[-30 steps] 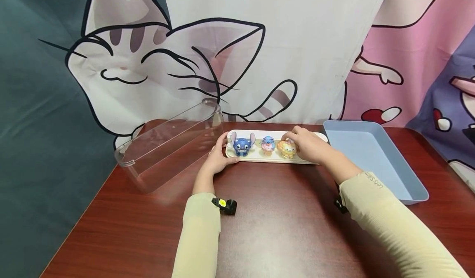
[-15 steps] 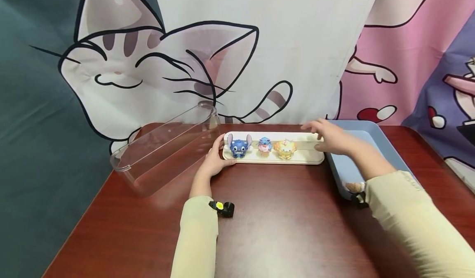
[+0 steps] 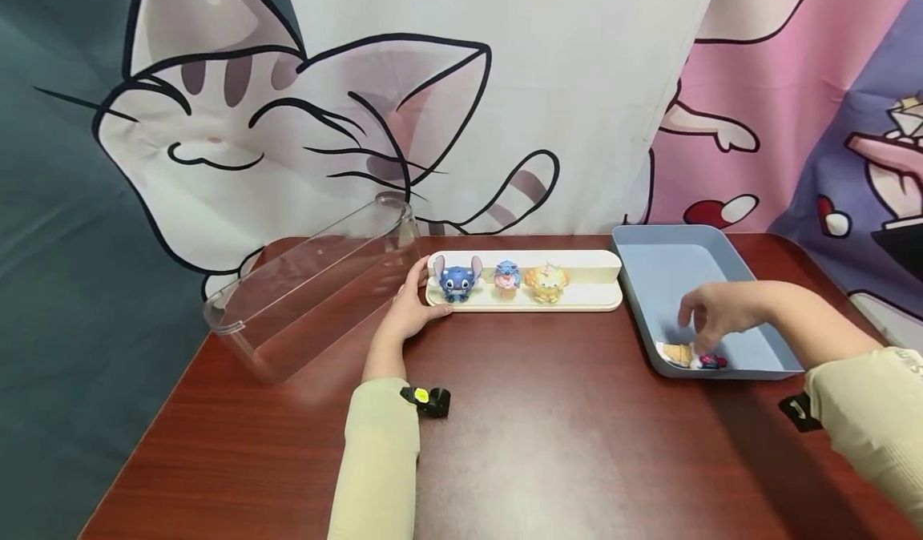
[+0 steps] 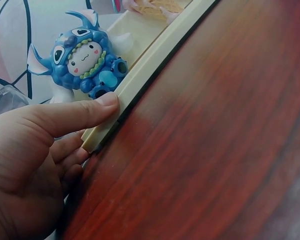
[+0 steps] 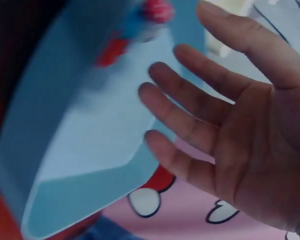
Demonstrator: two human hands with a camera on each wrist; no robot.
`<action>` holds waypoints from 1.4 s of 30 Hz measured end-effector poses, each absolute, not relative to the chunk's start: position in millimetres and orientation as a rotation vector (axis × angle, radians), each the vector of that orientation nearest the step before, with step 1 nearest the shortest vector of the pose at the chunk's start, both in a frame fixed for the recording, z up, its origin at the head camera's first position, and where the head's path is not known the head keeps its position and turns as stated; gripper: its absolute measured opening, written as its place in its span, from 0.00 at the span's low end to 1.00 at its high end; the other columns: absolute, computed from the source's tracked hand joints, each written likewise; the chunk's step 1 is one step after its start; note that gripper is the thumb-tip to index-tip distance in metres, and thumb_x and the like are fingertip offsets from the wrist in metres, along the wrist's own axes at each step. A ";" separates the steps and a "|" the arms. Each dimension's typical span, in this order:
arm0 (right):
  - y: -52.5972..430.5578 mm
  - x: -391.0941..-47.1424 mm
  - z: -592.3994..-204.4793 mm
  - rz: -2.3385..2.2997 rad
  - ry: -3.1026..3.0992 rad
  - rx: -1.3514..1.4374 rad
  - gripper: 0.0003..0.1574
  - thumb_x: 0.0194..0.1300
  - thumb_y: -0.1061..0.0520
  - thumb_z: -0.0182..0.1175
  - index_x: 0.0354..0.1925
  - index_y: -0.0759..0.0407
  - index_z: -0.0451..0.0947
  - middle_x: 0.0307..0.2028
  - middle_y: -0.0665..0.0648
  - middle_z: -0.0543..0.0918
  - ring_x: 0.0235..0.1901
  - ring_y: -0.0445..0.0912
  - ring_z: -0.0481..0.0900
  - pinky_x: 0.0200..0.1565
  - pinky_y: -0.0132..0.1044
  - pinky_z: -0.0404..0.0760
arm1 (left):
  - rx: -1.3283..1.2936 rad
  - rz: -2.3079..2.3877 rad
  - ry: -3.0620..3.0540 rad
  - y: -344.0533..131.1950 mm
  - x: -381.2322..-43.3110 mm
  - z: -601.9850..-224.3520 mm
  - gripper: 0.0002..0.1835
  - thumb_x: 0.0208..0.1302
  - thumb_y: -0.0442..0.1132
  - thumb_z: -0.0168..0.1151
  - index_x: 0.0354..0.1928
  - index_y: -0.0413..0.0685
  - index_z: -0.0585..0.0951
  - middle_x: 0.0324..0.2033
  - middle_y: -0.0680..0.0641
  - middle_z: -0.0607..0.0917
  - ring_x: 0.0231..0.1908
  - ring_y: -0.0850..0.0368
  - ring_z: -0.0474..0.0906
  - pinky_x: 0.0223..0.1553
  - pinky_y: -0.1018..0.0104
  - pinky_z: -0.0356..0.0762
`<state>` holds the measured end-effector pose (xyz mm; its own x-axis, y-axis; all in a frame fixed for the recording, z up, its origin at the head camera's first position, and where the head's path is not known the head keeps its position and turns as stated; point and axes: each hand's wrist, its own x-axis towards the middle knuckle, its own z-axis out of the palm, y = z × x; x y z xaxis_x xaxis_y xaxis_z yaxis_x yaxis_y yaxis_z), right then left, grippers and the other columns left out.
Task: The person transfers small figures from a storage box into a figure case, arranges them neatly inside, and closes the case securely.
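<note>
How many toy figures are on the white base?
3. In the head view, from left to right on the white base: big-eared blue figure, smaller blue-and-pink figure, yellow figure. None seems hidden.

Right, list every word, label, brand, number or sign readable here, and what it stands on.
None can be read.
Right sleeve: faint marks near the cuff, too blurred to read.
Yellow label at the left wrist: too small to read.
Right wristband: white mark, too small to read.
Figurines, white stand, blue tray: no legible text.
</note>
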<state>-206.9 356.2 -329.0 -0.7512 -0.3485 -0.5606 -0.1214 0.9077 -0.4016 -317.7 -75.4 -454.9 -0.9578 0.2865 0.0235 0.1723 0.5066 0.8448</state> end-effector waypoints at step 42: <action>360.5 -210.7 -334.5 -0.745 2.415 -0.190 0.27 0.57 0.50 0.64 0.51 0.60 0.68 0.26 0.56 0.75 0.23 0.48 0.72 0.23 0.39 0.73 | 0.428 1.472 2.616 -76.6 -318.3 -454.1 0.53 0.48 0.38 0.73 0.71 0.55 0.49 0.65 0.44 0.64 0.61 0.49 0.60 0.63 0.49 0.50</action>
<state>-210.7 360.5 -334.5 -0.8108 -0.2979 -0.5039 0.0376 0.8326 -0.5527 -318.3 -76.6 -454.1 -0.9543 0.2961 0.0419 0.1895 0.4904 0.8507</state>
